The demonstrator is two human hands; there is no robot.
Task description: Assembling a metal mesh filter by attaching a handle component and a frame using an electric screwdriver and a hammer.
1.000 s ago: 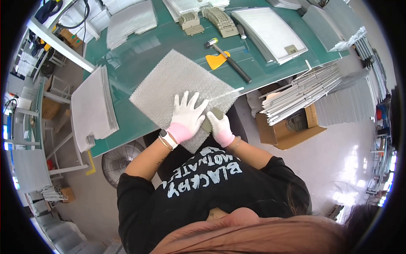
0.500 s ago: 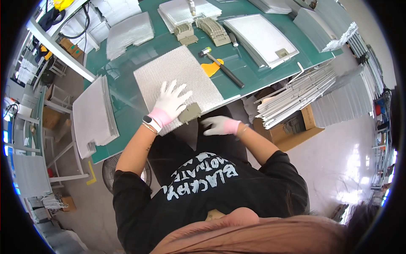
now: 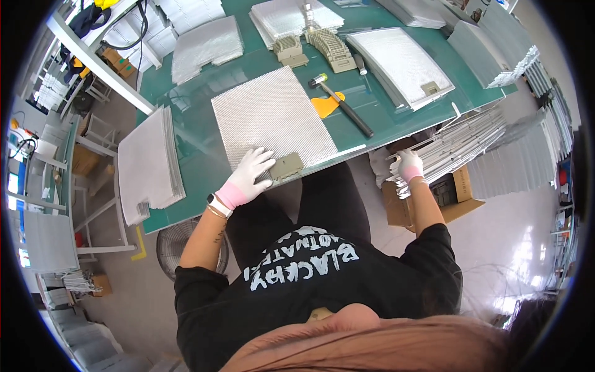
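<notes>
Pressing flat on the near edge of the silver mesh sheet [image 3: 273, 118], your left hand [image 3: 250, 175] lies with fingers spread, just beside the tan clip [image 3: 286, 167]. The sheet rests on the green table [image 3: 186, 146]. Your right hand [image 3: 408, 166] touches the stacked metal strips [image 3: 458, 146]; its grip cannot be told.

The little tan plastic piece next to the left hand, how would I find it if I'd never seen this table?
Start at the long green worktable and find the big silvery metal mesh sheet lying flat in its middle. At that sheet's near edge, just right of the white-gloved left hand, sits the small tan plastic clip. Similar tan pieces lie at the table's far side; this one alone is on the mesh.
</notes>
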